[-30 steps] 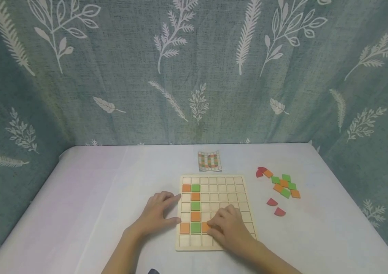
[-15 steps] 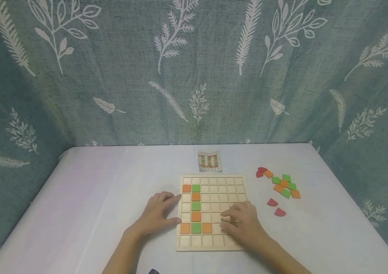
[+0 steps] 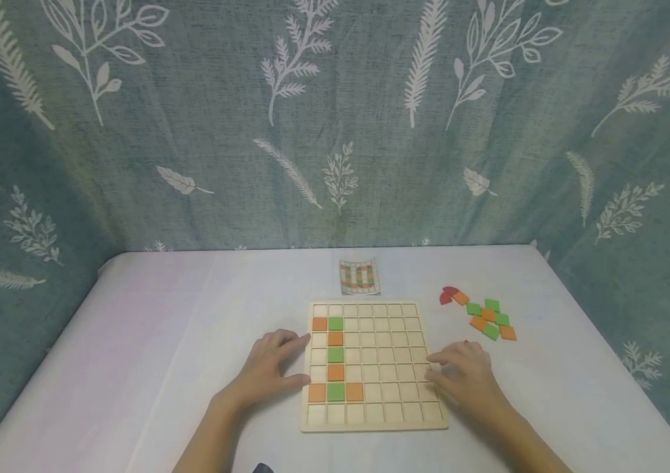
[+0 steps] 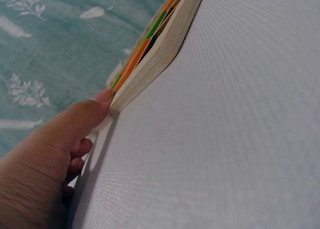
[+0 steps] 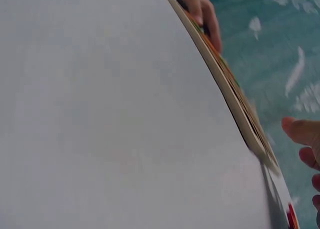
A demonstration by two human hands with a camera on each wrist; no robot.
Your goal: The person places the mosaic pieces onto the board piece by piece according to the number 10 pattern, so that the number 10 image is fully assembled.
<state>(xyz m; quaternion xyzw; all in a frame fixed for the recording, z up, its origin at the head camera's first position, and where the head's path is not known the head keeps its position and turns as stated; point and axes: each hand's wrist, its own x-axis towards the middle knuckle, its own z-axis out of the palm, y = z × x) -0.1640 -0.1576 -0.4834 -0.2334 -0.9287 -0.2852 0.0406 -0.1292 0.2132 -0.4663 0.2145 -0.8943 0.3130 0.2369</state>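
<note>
A wooden grid board (image 3: 391, 374) lies flat on the white table, with several orange and green square tiles in its left columns. One orange tile (image 3: 355, 392) sits in the second row from the near edge. My left hand (image 3: 270, 368) touches the board's left edge with thumb and forefinger spread; the left wrist view shows the thumb (image 4: 82, 116) against the board's side. My right hand (image 3: 466, 374) hovers at the board's right edge, thumb and forefinger apart, nothing between them. It hides most of the red pieces behind it.
Loose orange and green tiles (image 3: 488, 315) lie right of the board, with red quarter-round pieces (image 3: 446, 295) at their far end. A patterned card (image 3: 360, 276) lies beyond the board. A patterned green curtain (image 3: 335, 131) stands behind the table.
My right hand has let go of the orange tile, which stays in its cell, and has moved right to the board's edge. The left hand has kept its place on the board.
</note>
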